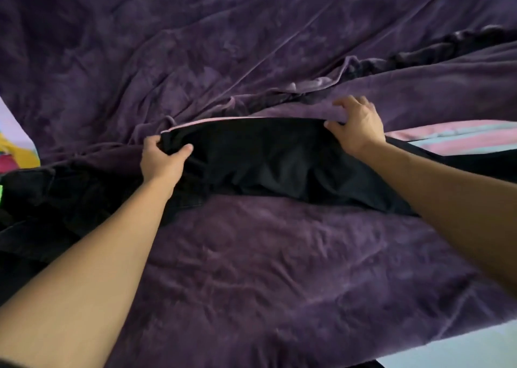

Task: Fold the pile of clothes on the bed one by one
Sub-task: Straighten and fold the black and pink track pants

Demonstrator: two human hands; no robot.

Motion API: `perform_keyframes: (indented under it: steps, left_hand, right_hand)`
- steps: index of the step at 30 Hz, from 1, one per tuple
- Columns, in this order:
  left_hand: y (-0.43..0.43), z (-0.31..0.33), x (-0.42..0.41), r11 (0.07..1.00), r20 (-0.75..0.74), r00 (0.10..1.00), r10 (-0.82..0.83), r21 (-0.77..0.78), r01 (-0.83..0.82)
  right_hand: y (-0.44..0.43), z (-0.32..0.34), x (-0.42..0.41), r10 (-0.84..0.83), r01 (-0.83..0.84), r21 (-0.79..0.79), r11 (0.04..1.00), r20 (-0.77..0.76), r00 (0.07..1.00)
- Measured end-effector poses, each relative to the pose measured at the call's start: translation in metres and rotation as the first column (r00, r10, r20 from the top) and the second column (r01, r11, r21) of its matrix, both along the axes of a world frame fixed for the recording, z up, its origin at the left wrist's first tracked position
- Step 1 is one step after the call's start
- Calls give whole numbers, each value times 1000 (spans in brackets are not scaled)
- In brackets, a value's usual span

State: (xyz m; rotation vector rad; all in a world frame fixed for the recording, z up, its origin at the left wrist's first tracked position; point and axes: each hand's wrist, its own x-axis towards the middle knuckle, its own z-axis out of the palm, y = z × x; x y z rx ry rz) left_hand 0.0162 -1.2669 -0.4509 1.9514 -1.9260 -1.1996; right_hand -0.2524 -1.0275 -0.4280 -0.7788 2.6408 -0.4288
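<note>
Black garment (251, 155) lies across the bed's purple blanket (251, 269); left hand (162, 162) and right hand (359, 128) each grip its far edge; risk, as judged: slack middle bunches, skewing the fold.

A home bedroom: a rumpled purple plush blanket (279, 255) spreads beyond the right hand (359, 128), a pink-and-blue striped bedsheet (458, 138) just beside it.

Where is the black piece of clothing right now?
In the head view the black garment lies across the middle of the purple blanket, its far edge stretched between the left hand, pinching one corner, and the right hand.
</note>
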Motion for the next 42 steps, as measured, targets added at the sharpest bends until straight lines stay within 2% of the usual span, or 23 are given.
perform_keyframes:
  steps: [2,4,7,9,12,14,16,18,21,25,28,30,33,35,40,42]
  left_hand:
    - [3,-6,-14,991,-42,997,66,117,-60]
    - [8,-10,-24,965,-73,989,129,238,-109]
    - [12,-6,-27,890,-151,976,158,449,-75]
    - [4,3,-12,896,-165,968,189,432,-101]
    - [-14,18,20,913,-122,970,211,379,-151]
    - [-16,27,27,915,-104,976,192,379,-140]
    - [-9,36,16,923,-126,981,148,375,-91]
    - [10,50,-8,940,-166,984,59,342,2]
    - [59,76,-57,959,-252,965,-79,243,142]
    - [153,98,-126,932,-359,917,-172,242,270]
    - [218,96,-166,803,-402,864,-304,380,459]
    - [245,87,-181,716,-407,841,-356,459,526]
    - [266,60,-184,712,-234,853,-466,473,519]
    - [276,45,-181,727,-80,821,-565,422,541]
    - [323,19,-199,661,128,658,-742,303,687]
    - [346,9,-216,632,196,601,-775,272,726]
  right_hand:
    - [5,-5,18,75,-82,-64,995,-114,991]
    - [20,-14,51,208,-229,-122,966,-166,964]
    - [40,-37,89,339,-339,1,941,-46,940]
    - [41,-51,100,305,-313,152,938,69,950]
    - [25,-64,105,317,-363,280,889,195,928]
    - [12,-66,105,316,-394,295,870,280,907]
    - [10,-58,100,281,-374,254,892,337,899]
    - [29,-40,93,225,-295,177,939,334,915]
    - [85,-10,80,87,-119,121,986,240,967]
    - [173,17,60,-144,92,224,970,230,962]
    - [223,22,43,-282,205,281,938,270,920]
    - [251,19,29,-354,279,272,921,287,890]
    - [293,11,5,-449,394,237,888,267,853]
    - [321,7,-18,-514,478,201,855,215,830]
    - [379,11,-126,-677,679,24,734,-49,734]
    - [406,8,-179,-731,735,59,676,-77,678]
